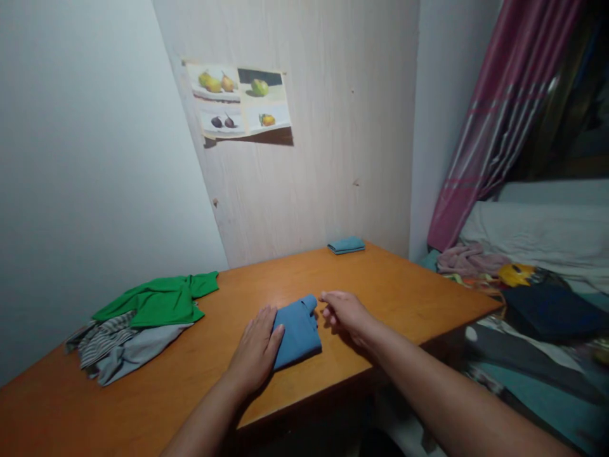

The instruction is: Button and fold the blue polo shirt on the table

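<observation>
A folded blue cloth [299, 330] lies on the wooden table [404, 285] in front of me. My left hand [257, 349] rests flat on the cloth's left edge, fingers together and pressing down. My right hand [343, 311] is at the cloth's upper right corner, fingertips curled and touching that corner. A second folded blue cloth [346, 245] lies at the far edge of the table against the wall.
A pile of clothes, a green garment [159, 299] on top of striped and grey ones [118, 346], sits at the table's left. A fruit poster [240, 100] hangs on the wall. To the right is a bed [547, 304] strewn with clothes, and a pink curtain [504, 114].
</observation>
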`<state>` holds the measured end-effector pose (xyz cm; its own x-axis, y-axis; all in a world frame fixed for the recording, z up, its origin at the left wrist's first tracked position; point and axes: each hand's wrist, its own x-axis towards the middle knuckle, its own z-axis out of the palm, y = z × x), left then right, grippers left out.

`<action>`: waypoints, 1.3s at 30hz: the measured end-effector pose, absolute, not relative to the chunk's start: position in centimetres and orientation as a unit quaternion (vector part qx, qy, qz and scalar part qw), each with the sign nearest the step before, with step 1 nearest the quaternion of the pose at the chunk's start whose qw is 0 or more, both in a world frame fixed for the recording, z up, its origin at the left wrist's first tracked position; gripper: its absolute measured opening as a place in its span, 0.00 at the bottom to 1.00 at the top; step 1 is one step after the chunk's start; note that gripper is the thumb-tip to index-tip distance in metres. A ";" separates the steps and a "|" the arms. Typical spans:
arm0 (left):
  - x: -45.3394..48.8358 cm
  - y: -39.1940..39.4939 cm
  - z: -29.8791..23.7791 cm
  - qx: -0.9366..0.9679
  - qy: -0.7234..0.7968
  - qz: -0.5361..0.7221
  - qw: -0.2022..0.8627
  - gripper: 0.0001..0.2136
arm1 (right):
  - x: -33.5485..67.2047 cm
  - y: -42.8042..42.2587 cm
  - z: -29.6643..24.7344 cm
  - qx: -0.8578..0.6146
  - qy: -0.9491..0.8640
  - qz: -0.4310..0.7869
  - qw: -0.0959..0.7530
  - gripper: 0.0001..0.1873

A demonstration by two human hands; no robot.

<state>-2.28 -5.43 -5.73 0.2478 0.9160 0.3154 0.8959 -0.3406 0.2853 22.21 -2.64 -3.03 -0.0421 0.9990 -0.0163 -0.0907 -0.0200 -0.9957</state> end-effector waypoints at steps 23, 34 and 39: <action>-2.5 -5.8 -6.1 0.799 0.574 0.179 -0.027 0.32 | 20.2 -1.0 -3.3 -0.463 -0.586 0.564 0.352 0.11; -2.2 -6.1 -5.7 0.797 0.582 0.152 -0.045 0.33 | 21.4 -1.1 -2.5 -0.394 -0.598 0.634 0.291 0.12; -2.1 -6.2 -5.4 0.799 0.583 0.141 -0.049 0.33 | 20.5 -0.3 -2.3 -0.445 -0.684 0.518 0.255 0.11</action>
